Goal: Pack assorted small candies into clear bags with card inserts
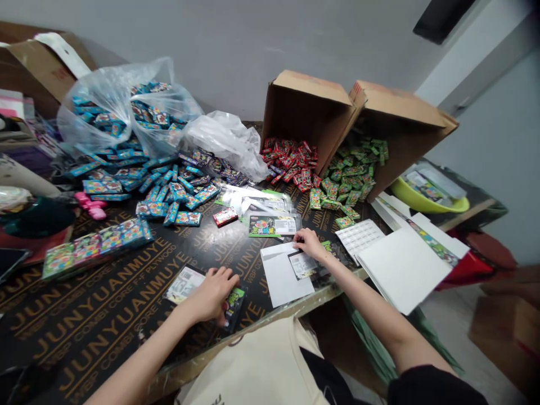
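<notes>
The hands were apart. At seven o'clock, the left hand (217,292) partly covered a white-labelled black packet (234,308); at four, the right hand (311,244) curled by the one-o'clock corner of a white sheet (279,278). Neither grip could be told.

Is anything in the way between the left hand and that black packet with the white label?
Nothing I can see: the left hand is right on the black packet, covering its middle.
</notes>
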Available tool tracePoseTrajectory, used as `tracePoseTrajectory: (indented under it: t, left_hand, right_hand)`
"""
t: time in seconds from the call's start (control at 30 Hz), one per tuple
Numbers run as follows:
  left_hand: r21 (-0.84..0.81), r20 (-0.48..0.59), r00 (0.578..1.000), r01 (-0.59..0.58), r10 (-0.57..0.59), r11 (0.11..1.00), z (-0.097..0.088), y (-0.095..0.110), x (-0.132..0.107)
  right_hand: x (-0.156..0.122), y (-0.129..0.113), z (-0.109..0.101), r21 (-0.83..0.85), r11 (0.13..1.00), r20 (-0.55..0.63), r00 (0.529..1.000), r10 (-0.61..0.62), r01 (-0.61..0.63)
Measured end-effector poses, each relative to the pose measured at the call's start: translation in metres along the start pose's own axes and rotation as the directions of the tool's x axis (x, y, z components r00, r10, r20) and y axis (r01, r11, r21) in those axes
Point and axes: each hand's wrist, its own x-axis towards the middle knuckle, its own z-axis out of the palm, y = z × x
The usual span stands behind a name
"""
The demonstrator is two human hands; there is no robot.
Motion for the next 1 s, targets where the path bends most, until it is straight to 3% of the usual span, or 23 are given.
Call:
tracePoseTrajectory:
  t: [0.1, 0.17, 0.27, 0.33, 0.47, 0.6, 0.7, 0.77, 0.87, 0.93, 1.0]
  left_hand:
    - [-0.179, 0.005, 0.999, 0.046, -0.045, 0.983, -0.008, -0.001, -0.002]
    - [-0.322, -0.1, 0.989, 0.074, -0.112, 0.944, -0.021, -0.002, -0.006]
    - [-0.483, -0.368, 0.898, 0.037, -0.241, 0.875, -0.042, -0.006, -0.012]
    - [-0.565, -0.469, 0.825, -0.006, -0.315, 0.825, -0.05, -0.009, -0.015]
    - [-0.726, -0.464, 0.754, -0.024, -0.465, 0.687, -0.041, -0.012, -0.018]
    - [-0.715, -0.489, 0.731, -0.024, -0.475, 0.699, -0.027, -0.006, -0.02]
    - [-0.685, -0.526, 0.713, -0.033, -0.463, 0.728, -0.026, -0.003, -0.02]
    - [-0.666, -0.539, 0.707, -0.024, -0.459, 0.745, -0.028, -0.003, -0.02]
    - [-0.646, -0.552, 0.698, -0.012, -0.456, 0.764, -0.03, -0.002, -0.02]
    - [-0.637, -0.558, 0.693, -0.006, -0.456, 0.771, -0.03, -0.001, -0.021]
    - [-0.628, -0.565, 0.687, 0.001, -0.457, 0.778, -0.03, 0.0, -0.023]
  right_hand:
    - [-0.002, 0.0, -0.002, -0.001, 0.998, 0.0, 0.998, -0.07, 0.07]
    - [-0.004, -0.002, -0.002, 0.01, 0.994, 0.001, 0.994, -0.107, 0.107]
    - [-0.008, -0.005, 0.001, 0.055, 0.991, -0.005, 0.992, -0.123, 0.123]
    - [-0.01, -0.006, 0.002, 0.101, 0.989, -0.02, 0.994, -0.105, 0.107]
    - [-0.014, -0.004, 0.002, 0.243, 0.97, -0.063, 0.998, -0.02, 0.035]
    - [-0.009, -0.01, -0.004, 0.394, 0.918, -0.178, 0.976, 0.126, -0.046]
    - [0.004, -0.044, -0.013, 0.545, 0.836, -0.284, 0.926, 0.247, -0.055]
    - [0.012, -0.083, -0.019, 0.704, 0.711, -0.252, 0.933, 0.256, -0.005]
    - [0.019, -0.146, -0.019, 0.842, 0.54, -0.059, 0.997, 0.049, 0.023]
    - [0.022, -0.176, -0.011, 0.871, 0.491, 0.053, 0.997, -0.052, -0.021]
    - [0.022, -0.192, 0.001, 0.885, 0.463, 0.112, 0.989, -0.098, -0.054]
